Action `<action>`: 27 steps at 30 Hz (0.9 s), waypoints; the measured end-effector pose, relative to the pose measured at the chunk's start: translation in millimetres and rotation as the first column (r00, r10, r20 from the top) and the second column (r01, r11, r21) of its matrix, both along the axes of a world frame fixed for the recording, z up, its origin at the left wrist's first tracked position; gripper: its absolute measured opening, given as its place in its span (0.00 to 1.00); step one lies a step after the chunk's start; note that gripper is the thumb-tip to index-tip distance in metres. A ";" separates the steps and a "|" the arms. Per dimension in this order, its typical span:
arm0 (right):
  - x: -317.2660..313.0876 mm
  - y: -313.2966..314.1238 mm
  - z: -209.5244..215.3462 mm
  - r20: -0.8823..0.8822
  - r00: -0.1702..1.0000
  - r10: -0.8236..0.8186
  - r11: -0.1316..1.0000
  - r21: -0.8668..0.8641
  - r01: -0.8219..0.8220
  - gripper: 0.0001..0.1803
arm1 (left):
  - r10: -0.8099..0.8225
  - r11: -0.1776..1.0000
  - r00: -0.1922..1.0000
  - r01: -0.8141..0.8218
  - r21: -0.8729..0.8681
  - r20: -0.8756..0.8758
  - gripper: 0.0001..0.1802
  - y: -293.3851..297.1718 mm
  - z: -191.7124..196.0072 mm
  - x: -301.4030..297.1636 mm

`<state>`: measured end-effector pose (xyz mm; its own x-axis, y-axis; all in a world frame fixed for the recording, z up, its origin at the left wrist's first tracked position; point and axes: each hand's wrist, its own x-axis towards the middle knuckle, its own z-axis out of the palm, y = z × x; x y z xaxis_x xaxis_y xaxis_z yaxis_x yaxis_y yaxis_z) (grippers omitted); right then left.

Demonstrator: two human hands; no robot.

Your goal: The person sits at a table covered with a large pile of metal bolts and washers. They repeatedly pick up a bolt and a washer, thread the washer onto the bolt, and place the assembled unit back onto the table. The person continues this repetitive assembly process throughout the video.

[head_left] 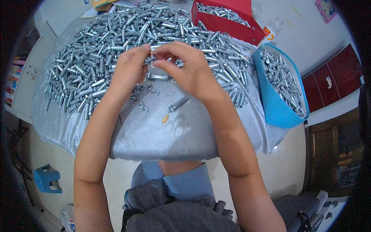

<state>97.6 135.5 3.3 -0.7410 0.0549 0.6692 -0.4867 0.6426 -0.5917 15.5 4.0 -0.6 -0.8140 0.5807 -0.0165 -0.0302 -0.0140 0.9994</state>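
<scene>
Over the near edge of a large pile of silver sleeve anchor bolts [127, 34], my two hands meet at a small piece of metal hardware. My left hand [130, 66] is closed, thumb and fingers pinching an anchor bolt [149, 60] whose end shows between the hands; most of it is hidden. The thumb and forefinger of my right hand [189, 65] close on a small washer-like ring [154, 65] at that end. Just below lies a loose anchor bolt [157, 77]. Several nuts [143, 106] rest by my left wrist, and another anchor bolt [178, 104] lies beneath my right wrist.
A pale satin cloth [154, 143] covers the table. A small yellow object [165, 118] lies on it. At the back right stands a red box [228, 29] of bolts, beside a plastic bottle [272, 28]. A blue fabric bin [284, 120] of bolts sits at the right edge.
</scene>
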 end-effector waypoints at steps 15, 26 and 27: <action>9.8 5.6 9.5 0.137 0.984 -0.115 0.981 0.172 0.091 0.18 | 0.012 1.000 0.970 -0.012 0.004 -0.241 0.17 2.1 -13.3 -8.1; 9.5 7.7 6.8 0.141 0.976 -0.166 0.943 0.313 0.115 0.11 | -0.005 1.000 0.987 0.002 -0.017 -0.160 0.17 -2.0 -1.7 -2.8; 12.2 4.5 11.1 0.230 0.952 -0.203 0.943 0.309 0.126 0.10 | -0.004 1.000 0.988 0.001 -0.017 -0.157 0.17 -2.9 -1.7 -2.8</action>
<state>109.8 140.0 14.5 -0.8855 0.0248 0.4639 -0.2167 0.8612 -0.4597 12.7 1.1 -2.4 -0.8057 0.5835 0.1015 0.1268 0.0026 0.9919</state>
